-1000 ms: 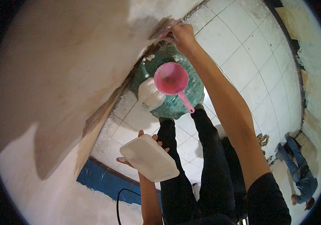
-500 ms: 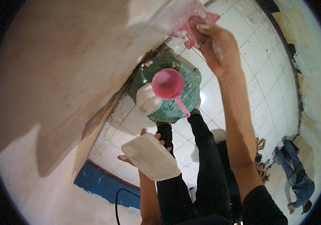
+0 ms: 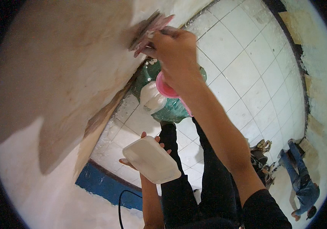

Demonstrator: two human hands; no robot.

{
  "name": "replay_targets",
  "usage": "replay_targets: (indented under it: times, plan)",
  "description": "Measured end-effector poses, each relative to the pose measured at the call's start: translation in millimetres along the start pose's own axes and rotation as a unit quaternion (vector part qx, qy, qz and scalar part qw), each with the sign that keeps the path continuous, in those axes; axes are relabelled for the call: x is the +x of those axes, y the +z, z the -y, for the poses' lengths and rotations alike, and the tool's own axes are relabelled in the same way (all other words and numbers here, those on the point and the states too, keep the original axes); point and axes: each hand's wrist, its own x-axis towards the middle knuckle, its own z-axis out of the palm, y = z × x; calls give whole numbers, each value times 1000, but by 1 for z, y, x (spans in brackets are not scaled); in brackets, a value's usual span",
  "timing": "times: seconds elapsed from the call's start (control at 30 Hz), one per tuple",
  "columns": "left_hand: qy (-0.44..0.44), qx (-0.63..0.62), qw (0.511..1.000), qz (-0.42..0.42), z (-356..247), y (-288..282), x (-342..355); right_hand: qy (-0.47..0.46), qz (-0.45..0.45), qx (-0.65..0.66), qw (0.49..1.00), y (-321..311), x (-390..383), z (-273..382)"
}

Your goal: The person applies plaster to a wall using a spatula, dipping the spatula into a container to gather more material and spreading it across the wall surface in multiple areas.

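My right hand is closed on a pink putty spreader, its wide edge held at the plastered wall on the left. Fingers of my left hand wrap around a whitish rectangular plastic tub from beneath, low and in front of my legs. Below my right forearm, a pink dipper rests on a green plastic sack, partly covered by that arm. Beside the dipper sits a white plastic bag.
White floor tiles spread out to the right of the wall. A person in blue is at the far right, near the opposite wall. A black cable curves by the blue wall band at lower left.
My right hand has swung left and a little down with the spreader, from over the floor side to the wall. The left hand and tub have barely moved.
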Motion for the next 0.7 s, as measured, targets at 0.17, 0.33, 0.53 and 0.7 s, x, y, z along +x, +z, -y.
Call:
replay_targets:
  times: [0.17,0.33,0.53,0.7]
  plan:
    - [-6,-11,1000,14,-1,-4,5,22,48,108,993,-32,-29,50]
    - [1,-43,998,46,1,14,17,8,-72,-24,997,-50,19,-21]
    - [-21,-43,996,69,7,7,44,-51,-39,-117,991,-19,45,-32]
    - [-2,-41,993,109,11,-6,91,-1,15,-39,999,-46,-37,43]
